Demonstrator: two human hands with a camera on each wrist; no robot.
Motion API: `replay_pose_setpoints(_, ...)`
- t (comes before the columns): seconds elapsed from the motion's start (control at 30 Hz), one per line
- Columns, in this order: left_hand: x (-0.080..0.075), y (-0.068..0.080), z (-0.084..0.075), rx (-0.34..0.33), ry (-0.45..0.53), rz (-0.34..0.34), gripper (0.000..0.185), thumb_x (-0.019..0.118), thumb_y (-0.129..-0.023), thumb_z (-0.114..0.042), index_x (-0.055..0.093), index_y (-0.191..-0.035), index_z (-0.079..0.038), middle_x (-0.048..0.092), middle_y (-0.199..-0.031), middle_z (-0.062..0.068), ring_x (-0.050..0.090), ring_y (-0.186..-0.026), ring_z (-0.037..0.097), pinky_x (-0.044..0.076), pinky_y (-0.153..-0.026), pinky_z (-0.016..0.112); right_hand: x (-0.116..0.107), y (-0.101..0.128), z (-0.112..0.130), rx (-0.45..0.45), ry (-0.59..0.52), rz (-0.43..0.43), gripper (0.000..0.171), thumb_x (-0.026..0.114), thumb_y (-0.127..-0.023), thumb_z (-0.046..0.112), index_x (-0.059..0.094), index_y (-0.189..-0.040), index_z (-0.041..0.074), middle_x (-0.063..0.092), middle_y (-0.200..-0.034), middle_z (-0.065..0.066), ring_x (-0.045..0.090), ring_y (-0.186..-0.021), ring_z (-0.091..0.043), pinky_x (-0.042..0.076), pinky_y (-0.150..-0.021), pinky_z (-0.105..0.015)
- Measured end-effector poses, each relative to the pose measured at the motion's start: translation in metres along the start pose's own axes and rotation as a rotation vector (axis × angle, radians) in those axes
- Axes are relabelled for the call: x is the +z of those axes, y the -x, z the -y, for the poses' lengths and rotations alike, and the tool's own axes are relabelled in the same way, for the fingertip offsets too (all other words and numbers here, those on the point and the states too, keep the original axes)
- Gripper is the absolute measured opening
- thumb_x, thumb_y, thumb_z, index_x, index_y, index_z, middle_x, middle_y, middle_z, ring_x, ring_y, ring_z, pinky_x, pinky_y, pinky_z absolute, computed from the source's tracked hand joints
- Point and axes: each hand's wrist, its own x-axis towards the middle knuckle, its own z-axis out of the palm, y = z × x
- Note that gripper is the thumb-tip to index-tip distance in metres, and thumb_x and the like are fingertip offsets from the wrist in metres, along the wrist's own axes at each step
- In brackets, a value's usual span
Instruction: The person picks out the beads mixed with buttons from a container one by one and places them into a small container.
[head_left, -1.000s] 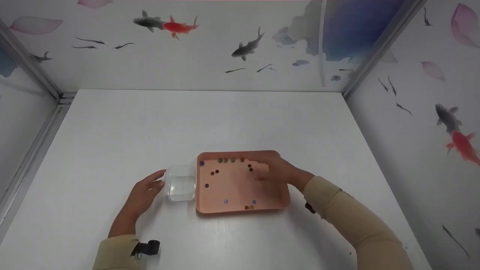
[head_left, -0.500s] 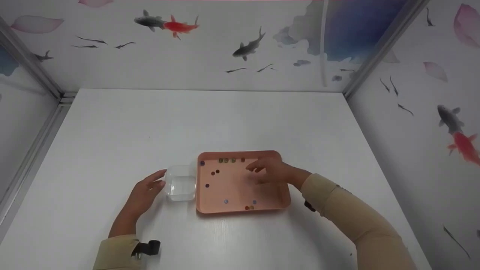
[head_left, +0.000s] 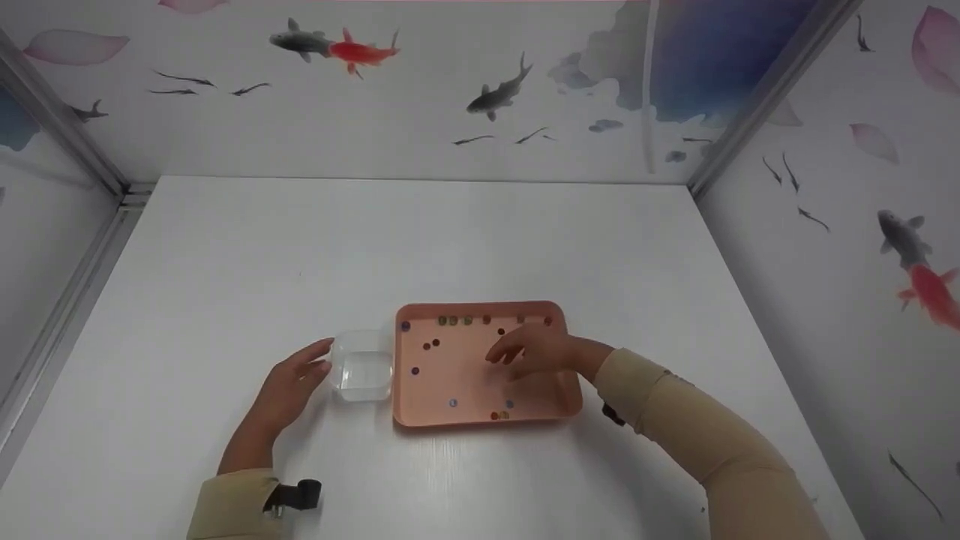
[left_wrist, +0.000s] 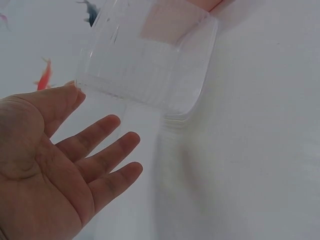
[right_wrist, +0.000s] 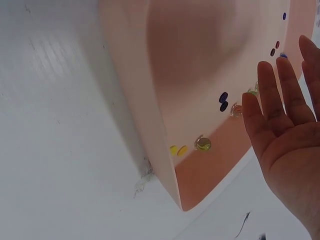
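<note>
While two hands [head_left: 536, 352] hover, one tray [head_left: 420, 416] holds beads [head_left: 434, 343].

A shallow pink tray [head_left: 559, 401] with rounded corners lies flat on the white table [head_left: 450, 232], its long sides running left to right. Small glass beads [head_left: 435, 343] are scattered loose on its floor: a row of green and amber ones along the far wall, dark red and blue ones towards the left, a few more by the near wall. A clear, square plastic container [head_left: 361, 373] with rounded corners stands upright just beside the tray's left wall, open side up; whether the two touch cannot be told.
</note>
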Motion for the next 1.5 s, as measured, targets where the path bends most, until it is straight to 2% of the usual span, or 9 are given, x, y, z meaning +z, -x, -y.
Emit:
replay_pose_setpoints(0.27, 0.0, -0.001, 0.003, 0.026, -0.003, 0.005, 0.058, 0.046, -0.101, -0.043, 0.038, -0.148, -0.012, 0.037, -0.152, 0.015, 0.038, -0.136, 0.04, 0.034, -0.108, 0.058, 0.004, -0.005, 0.003, 0.028, 0.012, 0.089, 0.031, 0.072, -0.087, 0.007, 0.071, -0.117, 0.014, 0.069, -0.112, 0.003, 0.062, -0.104, -0.017, 0.052, -0.092, -0.034)
replay_pose_setpoints(0.47, 0.0, -0.001, 0.002, 0.022, 0.003, 0.004, 0.051, 0.046, -0.103, -0.032, 0.038, -0.148, -0.011, 0.037, -0.152, 0.016, 0.039, -0.136, 0.04, 0.034, -0.108, 0.058, 0.011, -0.006, 0.008, 0.097, 0.015, 0.154, 0.031, 0.077, -0.083, 0.01, 0.073, -0.112, 0.019, 0.069, -0.104, 0.007, 0.06, -0.094, -0.011, 0.051, -0.092, -0.032)
replay_pose_setpoints(0.7, 0.0, -0.001, 0.001, 0.013, 0.006, 0.0, 0.048, 0.045, -0.104, -0.027, 0.038, -0.148, -0.011, 0.037, -0.152, 0.016, 0.04, -0.135, 0.04, 0.033, -0.108, 0.058, 0.018, -0.006, 0.01, 0.146, 0.026, 0.179, 0.024, 0.073, -0.086, 0.01, 0.075, -0.105, 0.024, 0.068, -0.094, 0.012, 0.059, -0.09, -0.012, 0.052, -0.088, -0.03)
replay_pose_setpoints(1.0, 0.001, -0.001, 0.002, 0.003, 0.014, 0.0, 0.048, 0.046, -0.104, -0.028, 0.038, -0.149, -0.012, 0.037, -0.152, 0.015, 0.039, -0.136, 0.04, 0.033, -0.108, 0.059, 0.023, -0.003, 0.009, 0.157, 0.003, 0.221, 0.018, 0.074, -0.086, 0.013, 0.076, -0.097, 0.027, 0.069, -0.093, 0.01, 0.057, -0.089, -0.013, 0.052, -0.085, -0.031)
replay_pose_setpoints(1.27, 0.001, -0.002, 0.003, 0.015, -0.011, -0.001, 0.055, 0.046, -0.102, -0.039, 0.037, -0.149, -0.012, 0.038, -0.151, 0.017, 0.04, -0.135, 0.04, 0.034, -0.108, 0.057, 0.024, 0.003, 0.015, 0.189, 0.024, 0.236, 0.022, 0.069, -0.088, 0.009, 0.076, -0.093, 0.029, 0.068, -0.093, 0.008, 0.056, -0.088, -0.012, 0.05, -0.084, -0.031)
replay_pose_setpoints(1.5, 0.001, -0.002, 0.003, -0.001, -0.008, -0.008, 0.054, 0.046, -0.102, -0.039, 0.037, -0.149, -0.013, 0.039, -0.151, 0.016, 0.04, -0.135, 0.04, 0.034, -0.107, 0.058, 0.029, 0.002, 0.018, 0.234, 0.032, 0.235, 0.026, 0.068, -0.088, 0.005, 0.076, -0.089, 0.03, 0.066, -0.088, 0.008, 0.056, -0.087, -0.013, 0.05, -0.082, -0.032)
